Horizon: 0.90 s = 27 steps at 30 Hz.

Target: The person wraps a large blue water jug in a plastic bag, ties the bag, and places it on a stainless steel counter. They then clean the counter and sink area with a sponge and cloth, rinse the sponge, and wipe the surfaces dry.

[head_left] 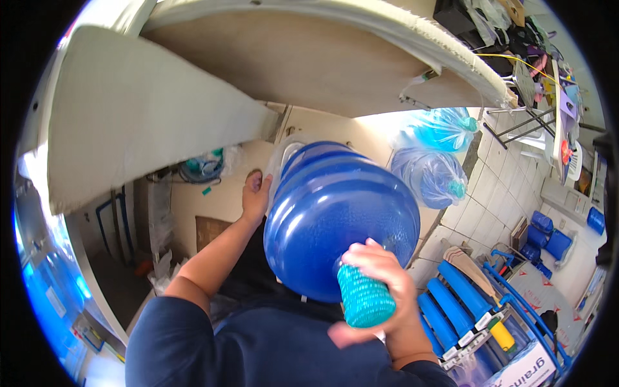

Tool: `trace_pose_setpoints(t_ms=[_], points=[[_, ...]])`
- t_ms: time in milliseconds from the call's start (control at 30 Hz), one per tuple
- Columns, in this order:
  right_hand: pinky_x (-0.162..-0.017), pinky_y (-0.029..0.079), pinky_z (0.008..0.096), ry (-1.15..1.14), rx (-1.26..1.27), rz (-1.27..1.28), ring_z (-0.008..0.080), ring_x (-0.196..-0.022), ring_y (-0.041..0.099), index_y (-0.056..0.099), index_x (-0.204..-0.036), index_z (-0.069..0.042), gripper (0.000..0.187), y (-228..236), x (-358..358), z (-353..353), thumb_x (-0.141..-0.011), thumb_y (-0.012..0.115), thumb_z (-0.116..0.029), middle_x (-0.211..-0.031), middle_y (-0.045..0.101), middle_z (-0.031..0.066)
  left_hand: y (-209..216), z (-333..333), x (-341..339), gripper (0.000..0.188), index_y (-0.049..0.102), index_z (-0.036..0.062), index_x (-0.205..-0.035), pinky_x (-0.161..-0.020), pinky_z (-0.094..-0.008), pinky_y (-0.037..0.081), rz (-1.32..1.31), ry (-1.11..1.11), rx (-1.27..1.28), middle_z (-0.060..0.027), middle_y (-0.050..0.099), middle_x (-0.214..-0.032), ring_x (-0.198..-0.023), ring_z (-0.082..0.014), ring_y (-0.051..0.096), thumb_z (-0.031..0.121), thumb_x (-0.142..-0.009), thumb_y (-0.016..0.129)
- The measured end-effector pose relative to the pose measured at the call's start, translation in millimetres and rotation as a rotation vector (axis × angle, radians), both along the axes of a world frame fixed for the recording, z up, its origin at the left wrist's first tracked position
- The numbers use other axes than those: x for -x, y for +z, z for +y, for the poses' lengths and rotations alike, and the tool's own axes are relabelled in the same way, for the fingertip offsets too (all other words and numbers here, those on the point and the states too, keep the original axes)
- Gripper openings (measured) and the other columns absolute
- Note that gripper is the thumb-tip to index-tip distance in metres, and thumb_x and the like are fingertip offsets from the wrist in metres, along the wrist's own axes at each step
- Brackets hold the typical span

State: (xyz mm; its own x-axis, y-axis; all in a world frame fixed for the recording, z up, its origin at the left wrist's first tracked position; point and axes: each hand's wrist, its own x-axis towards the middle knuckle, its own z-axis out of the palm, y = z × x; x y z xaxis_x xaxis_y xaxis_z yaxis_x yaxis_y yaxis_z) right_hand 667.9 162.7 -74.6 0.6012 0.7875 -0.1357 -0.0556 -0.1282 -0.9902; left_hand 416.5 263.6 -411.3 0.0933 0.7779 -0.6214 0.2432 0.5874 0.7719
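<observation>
A large blue water jug point(322, 213) lies tilted in front of me, its neck pointing toward my body. Over the neck sits a teal cap with a textured, printed seal point(365, 295). My right hand point(390, 284), slightly blurred, is closed around this capped neck from the right side. On the jug's left side is my left hand point(256, 197), its fingers curled in next to a strip of clear plastic point(278, 161). What those fingers grip, if anything, cannot be made out.
Two bagged blue jugs point(429, 175) stand beyond on the right. A pale slab point(322, 64) overhangs the far side, with a white panel point(142, 122) at left. Blue-slatted metal rack point(451, 303) and a white printed box point(522, 367) are at lower right. A cluttered table point(563, 122) stands farther off.
</observation>
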Motion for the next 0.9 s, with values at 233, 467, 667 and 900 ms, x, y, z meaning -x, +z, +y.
trace_pose_setpoints(t_ms=[233,467,667,900], points=[[-0.099,0.045,0.0333,-0.363,0.87,-0.331,0.0248,-0.107,0.063,0.066,-0.114,0.006,0.056,-270,-118,-7,-0.089,0.067,-0.044,-0.111,0.066,0.0198,-24,98,-43,0.084,0.051,-0.0006,-0.138,-0.104,-0.0411,0.041,-0.107,-0.195,0.583,-0.0275,0.054,-0.134,-0.125,-0.0288,0.054,0.065,-0.085,0.063],[-0.071,0.05,0.0348,-0.31,1.015,-0.017,0.0213,-0.08,0.066,0.068,-0.09,0.004,0.052,-382,-114,-47,-0.088,0.069,-0.048,-0.084,0.07,0.0117,-34,117,-69,0.064,0.06,0.004,-0.128,-0.092,-0.0416,0.051,0.118,-0.416,0.417,-0.0158,0.067,-0.116,-0.108,-0.0284,0.064,0.045,-0.082,0.076],[-0.059,0.046,0.0399,-0.66,0.541,-0.202,0.0217,-0.065,0.063,0.067,-0.084,0.001,0.043,-298,-51,-36,-0.092,0.065,-0.041,-0.07,0.066,0.0103,-6,63,-56,0.052,0.063,0.0048,-0.118,-0.083,-0.0404,0.054,0.342,-0.389,-0.346,-0.0183,0.07,-0.098,-0.094,-0.0349,0.068,0.032,-0.077,0.081],[-0.059,0.046,0.0386,-0.698,0.603,0.268,0.0211,-0.065,0.062,0.068,-0.087,0.0,0.039,-267,6,-65,-0.093,0.063,-0.038,-0.071,0.066,0.0103,-13,11,4,0.058,0.055,0.0073,-0.127,-0.088,-0.0429,0.051,0.861,-0.809,-0.458,-0.0218,0.069,-0.105,-0.1,-0.0416,0.065,0.042,-0.083,0.073]])
